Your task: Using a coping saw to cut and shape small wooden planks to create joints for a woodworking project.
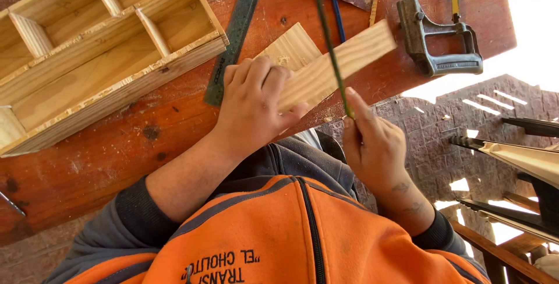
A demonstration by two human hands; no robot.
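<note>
- We look down on a reddish wooden workbench (105, 161), scuffed and dusted with sawdust; beyond its edge lies dark patterned paving (442, 138) in hard sunlight.
- A pale wooden tray (87, 45) with thin dividers sits on the bench at upper left, its edges rough.
- A long metal ruler (237, 27) lies slanted beside the tray.
- A grey metal clamp (437, 42) rests near the bench's far corner.
- A pale, straight-grained plank (338, 65) juts past the bench edge, lying over another flat board (294, 48).
- Our left hand (253, 109) presses on the plank, fingers curled over its top, thumb wrapped under its near edge.
- Our right hand (372, 150) pinches a thin green-and-black blade (329, 42) between thumb and forefinger; the blade crosses the plank.
</note>
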